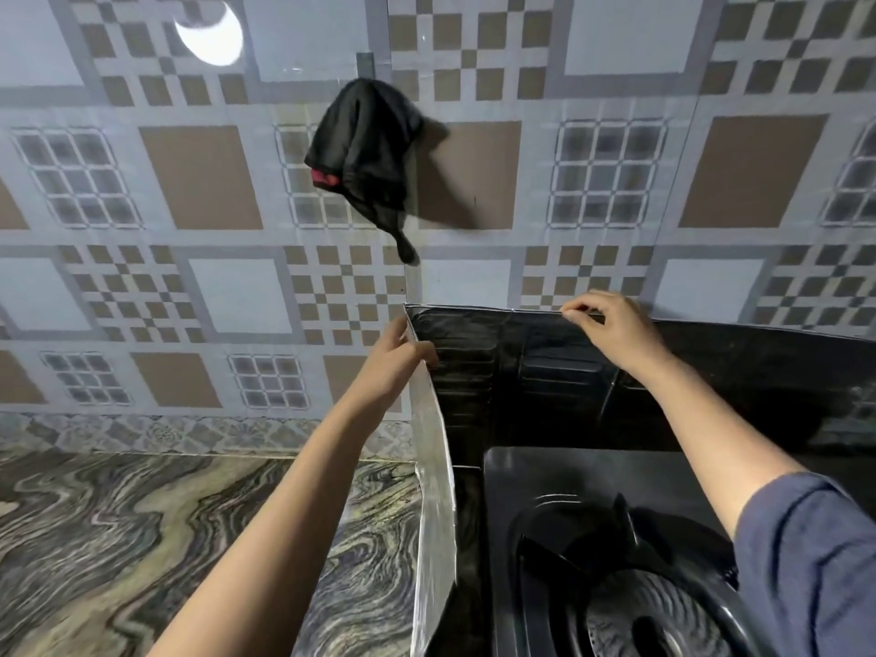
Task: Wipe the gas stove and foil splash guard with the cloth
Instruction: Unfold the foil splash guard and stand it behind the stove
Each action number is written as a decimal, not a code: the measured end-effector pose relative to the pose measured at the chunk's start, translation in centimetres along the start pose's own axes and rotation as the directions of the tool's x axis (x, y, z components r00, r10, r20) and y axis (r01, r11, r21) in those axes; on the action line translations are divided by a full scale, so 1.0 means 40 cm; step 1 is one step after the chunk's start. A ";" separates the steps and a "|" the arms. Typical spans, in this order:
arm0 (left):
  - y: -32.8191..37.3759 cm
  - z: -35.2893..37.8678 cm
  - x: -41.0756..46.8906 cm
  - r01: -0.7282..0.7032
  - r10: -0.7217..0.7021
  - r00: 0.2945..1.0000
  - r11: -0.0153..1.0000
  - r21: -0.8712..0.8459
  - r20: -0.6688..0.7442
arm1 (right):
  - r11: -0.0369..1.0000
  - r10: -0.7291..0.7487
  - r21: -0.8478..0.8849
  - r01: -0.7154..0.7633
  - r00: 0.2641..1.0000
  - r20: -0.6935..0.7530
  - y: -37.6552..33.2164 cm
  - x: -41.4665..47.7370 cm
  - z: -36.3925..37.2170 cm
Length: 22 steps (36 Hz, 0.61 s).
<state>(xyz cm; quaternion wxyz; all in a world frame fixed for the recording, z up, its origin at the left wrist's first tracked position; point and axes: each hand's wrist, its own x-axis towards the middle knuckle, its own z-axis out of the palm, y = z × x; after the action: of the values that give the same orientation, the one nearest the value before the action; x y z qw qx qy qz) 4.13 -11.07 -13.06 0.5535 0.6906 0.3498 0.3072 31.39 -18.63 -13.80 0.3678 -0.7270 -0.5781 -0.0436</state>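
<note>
The tall foil splash guard (433, 471), silver outside and dark inside, is standing on the swirled marble countertop (118, 538), wrapping the back and left side of the black gas stove (559, 481). The left hand (403, 358) is gripping its upper left corner; the right hand (611, 329) is pinching the back panel's top rim between thumb and fingertips. The black cloth (365, 149) is hanging on the patterned tiled wall (189, 182) above, well apart from both hands.

Domestic kitchen. A black gas stove (545, 490) is sitting on a marble-patterned counter (118, 538), a foil splash guard (433, 467) is standing along its left and rear sides, and a dark cloth (365, 139) is hanging against the checker-patterned wall tiles (199, 177) behind.
</note>
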 end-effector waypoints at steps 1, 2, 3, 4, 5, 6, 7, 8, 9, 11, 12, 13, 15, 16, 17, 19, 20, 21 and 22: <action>-0.003 0.006 0.006 -0.009 0.009 1.000 1.000 -0.003 0.006 | 0.999 -0.009 -0.034 0.009 1.000 -0.011 0.001 0.004 0.002; -0.009 0.009 0.011 -0.021 0.021 1.000 1.000 -0.007 0.012 | 0.997 -0.023 -0.079 0.021 0.999 -0.028 0.000 0.007 0.005; -0.014 0.013 0.013 -0.034 0.034 0.999 0.999 -0.016 0.020 | 0.993 -0.043 -0.115 0.037 0.998 -0.049 -0.001 0.010 0.010; -0.020 0.015 0.015 -0.047 0.048 0.999 0.998 -0.031 0.025 | 0.990 -0.069 -0.130 0.060 0.995 -0.070 -0.005 0.012 0.017; -0.025 0.016 0.018 -0.057 0.059 0.998 0.997 -0.048 0.028 | 0.988 -0.100 -0.126 0.089 0.991 -0.086 -0.010 0.014 0.026; -0.029 0.017 0.020 -0.062 0.064 0.998 0.996 -0.062 0.028 | 0.986 -0.133 -0.114 0.122 0.986 -0.097 -0.015 0.015 0.036; -0.034 0.018 0.021 -0.062 0.065 0.997 0.995 -0.081 0.030 | 0.983 -0.161 -0.101 0.151 0.982 -0.102 -0.018 0.017 0.048; -0.037 0.019 0.024 -0.061 0.065 0.997 0.993 -0.097 0.030 | 0.981 -0.182 -0.091 0.173 0.978 -0.106 -0.020 0.018 0.060; -0.040 0.019 0.025 -0.060 0.064 0.997 0.992 -0.114 0.031 | 0.979 -0.194 -0.082 0.186 0.974 -0.114 -0.020 0.019 0.070; -0.047 0.023 0.028 -0.070 0.076 0.996 0.989 -0.130 0.037 | 0.980 -0.197 -0.063 0.189 0.967 -0.159 -0.014 0.022 0.082; -0.048 0.024 0.027 -0.081 0.087 0.995 0.988 -0.128 0.046 | 0.982 -0.188 -0.057 0.180 0.964 -0.189 -0.008 0.024 0.082; -0.051 0.025 0.029 -0.086 0.093 0.994 0.988 -0.127 0.057 | 0.985 -0.173 -0.058 0.164 0.961 -0.214 -0.002 0.025 0.080; -0.049 0.030 0.029 -0.088 0.099 0.992 0.988 -0.130 0.081 | 0.989 -0.141 -0.076 0.126 0.960 -0.244 0.013 0.028 0.067; -0.045 0.033 0.027 -0.092 0.104 0.990 0.988 -0.120 0.098 | 0.990 -0.128 -0.088 0.108 0.959 -0.254 0.022 0.028 0.059; -0.040 0.040 0.026 -0.093 0.105 0.987 0.990 -0.107 0.120 | 0.991 -0.114 -0.098 0.090 0.957 -0.267 0.030 0.028 0.051; -0.036 0.057 0.030 -0.086 0.097 0.986 0.993 -0.082 0.138 | 0.993 -0.069 -0.109 0.037 0.950 -0.303 0.049 0.023 0.035; -0.038 0.067 0.035 -0.082 0.093 0.986 0.993 -0.084 0.138 | 0.993 -0.038 -0.115 0.001 0.945 -0.325 0.058 0.019 0.027; -0.037 0.079 0.041 -0.088 0.100 0.986 0.992 -0.095 0.135 | 0.992 -0.005 -0.121 -0.039 0.938 -0.346 0.067 0.014 0.021; -0.035 0.093 0.044 -0.103 0.119 0.984 0.987 -0.124 0.136 | 0.989 0.026 -0.125 -0.077 0.929 -0.368 0.075 0.009 0.015</action>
<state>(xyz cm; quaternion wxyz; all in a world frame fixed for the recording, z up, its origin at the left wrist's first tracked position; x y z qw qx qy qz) 7.96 -11.47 -15.11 0.5985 0.6957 0.2517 0.3073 33.91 -18.17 -15.49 0.4190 -0.7448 -0.4759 -0.2080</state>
